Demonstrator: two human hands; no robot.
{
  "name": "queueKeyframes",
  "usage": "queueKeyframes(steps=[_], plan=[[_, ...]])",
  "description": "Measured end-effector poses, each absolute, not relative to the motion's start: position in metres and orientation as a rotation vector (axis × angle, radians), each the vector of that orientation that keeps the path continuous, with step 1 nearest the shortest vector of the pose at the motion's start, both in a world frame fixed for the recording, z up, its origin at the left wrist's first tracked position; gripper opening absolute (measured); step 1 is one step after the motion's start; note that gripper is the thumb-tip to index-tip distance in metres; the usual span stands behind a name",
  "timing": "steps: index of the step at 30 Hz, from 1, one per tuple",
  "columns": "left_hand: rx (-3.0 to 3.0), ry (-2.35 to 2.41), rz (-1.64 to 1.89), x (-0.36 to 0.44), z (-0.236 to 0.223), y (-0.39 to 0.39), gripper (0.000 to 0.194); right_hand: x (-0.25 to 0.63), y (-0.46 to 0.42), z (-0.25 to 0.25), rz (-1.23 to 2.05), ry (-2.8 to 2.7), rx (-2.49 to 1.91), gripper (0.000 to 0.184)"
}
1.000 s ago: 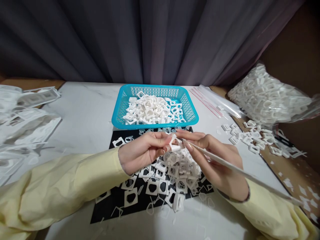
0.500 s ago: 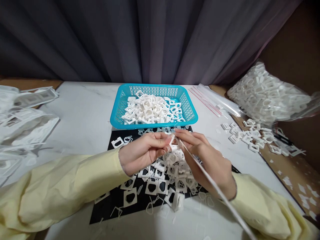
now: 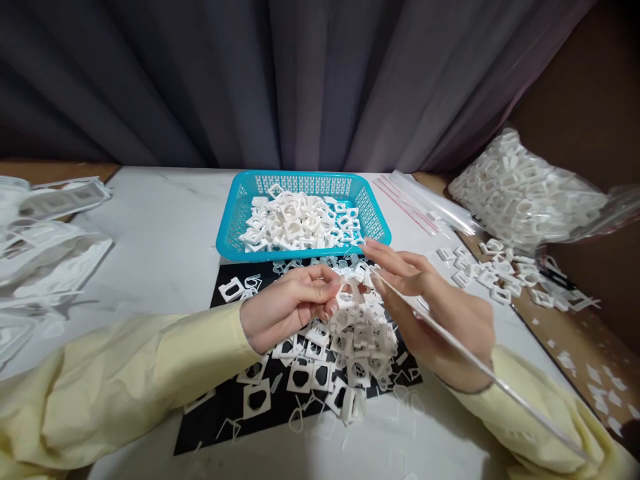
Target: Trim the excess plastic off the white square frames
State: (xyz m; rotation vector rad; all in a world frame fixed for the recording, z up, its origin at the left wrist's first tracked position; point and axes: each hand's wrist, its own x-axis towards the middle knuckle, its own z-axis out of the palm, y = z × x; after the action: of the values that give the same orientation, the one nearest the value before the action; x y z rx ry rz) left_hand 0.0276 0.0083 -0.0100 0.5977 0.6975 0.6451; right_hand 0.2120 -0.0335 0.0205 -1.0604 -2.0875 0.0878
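Observation:
My left hand [image 3: 290,303] pinches a small white frame piece [image 3: 346,298] with a hole through it, between thumb and fingertips. Just to its right is my right hand [image 3: 443,320], palm turned inward and fingers stretched toward the piece. A long thin white stick [image 3: 460,348] runs from between its thumb and fingers back over the wrist and sleeve. Beneath both hands, many similar white frames [image 3: 301,377] and thin cut-out rings lie heaped on a black mat [image 3: 200,427]. The far fingertips partly hide what the stick's tip touches.
A blue basket [image 3: 227,230] full of white pieces stands behind the hands. At right are a clear bag [image 3: 530,190] of pieces, loose pieces [image 3: 500,270] and flat plastic bags [image 3: 425,200]. White perforated sheets [image 3: 55,260] are piled at left. A grey curtain [image 3: 300,80] hangs behind.
My right hand has moved right, away from the white piece, and its stick has swung to the right with it. The left hand keeps its hold, almost in place.

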Motion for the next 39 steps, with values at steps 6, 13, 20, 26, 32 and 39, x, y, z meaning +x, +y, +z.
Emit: queueKeyframes(steps=[6, 13, 20, 26, 32, 39], plan=[[0.654, 0.514, 0.572, 0.025, -0.001, 0.008, 0.015, 0.236, -0.034, 0.052, -0.085, -2.183, -1.263, 0.009], [0.710, 0.466, 0.528, 0.023, 0.004, 0.010, 0.021, 0.274, -0.037, 0.034, -0.060, -2.360, -1.638, 0.019], [0.790, 0.411, 0.326, 0.022, 0.000, 0.013, 0.017, 0.309, -0.047, -0.007, -0.004, -2.581, -1.769, 0.026], [0.904, 0.543, 0.270, 0.022, 0.006, 0.014, 0.008, 0.318, -0.050, -0.017, 0.034, -2.625, -1.724, 0.024], [0.966, 0.587, 0.255, 0.023, 0.013, 0.015, 0.006, 0.319, -0.045, -0.021, 0.241, -2.675, -1.656, 0.024], [0.899, 0.560, 0.242, 0.023, 0.010, 0.015, 0.003, 0.313, -0.033, -0.027, 0.377, -2.622, -1.725, 0.030]])
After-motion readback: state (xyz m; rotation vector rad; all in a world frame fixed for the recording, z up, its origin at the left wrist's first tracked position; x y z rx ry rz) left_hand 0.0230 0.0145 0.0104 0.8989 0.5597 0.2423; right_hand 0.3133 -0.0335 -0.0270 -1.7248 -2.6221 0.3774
